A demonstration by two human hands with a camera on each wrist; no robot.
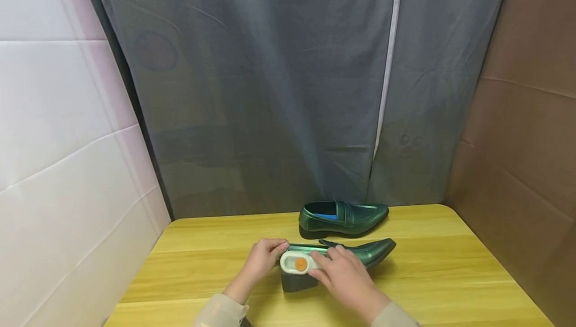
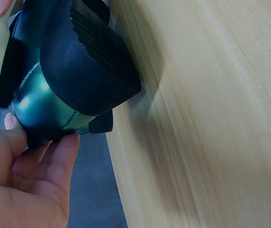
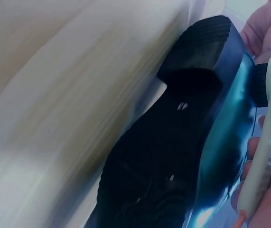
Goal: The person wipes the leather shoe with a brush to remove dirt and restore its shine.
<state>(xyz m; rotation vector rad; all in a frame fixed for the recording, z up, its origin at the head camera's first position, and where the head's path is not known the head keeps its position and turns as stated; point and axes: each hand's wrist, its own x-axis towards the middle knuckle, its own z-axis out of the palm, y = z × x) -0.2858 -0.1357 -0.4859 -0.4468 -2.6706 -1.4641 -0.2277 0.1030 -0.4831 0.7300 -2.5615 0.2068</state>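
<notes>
A shiny green loafer [image 1: 374,252] with a dark sole is tilted on its side, its toe to the right and its sole facing me. My left hand [image 1: 262,258] pinches the back of this shoe; in the left wrist view, thumb and fingers [image 2: 66,154] grip the upper above the black heel [image 2: 88,61]. A pale shoe brush [image 1: 289,263] with an orange spot is held in my right hand [image 1: 345,276]. In the right wrist view, the dark bristles [image 3: 260,85] are against or very near the shoe's green side. The ridged sole [image 3: 159,142] shows there too.
A matching green loafer [image 1: 351,221] with a blue insole stands upright behind, toe to the right. Under both shoes is a yellow wood-grain table [image 1: 432,277]. A grey curtain [image 1: 270,117] hangs behind it, with a white panel at left and a brown one at right.
</notes>
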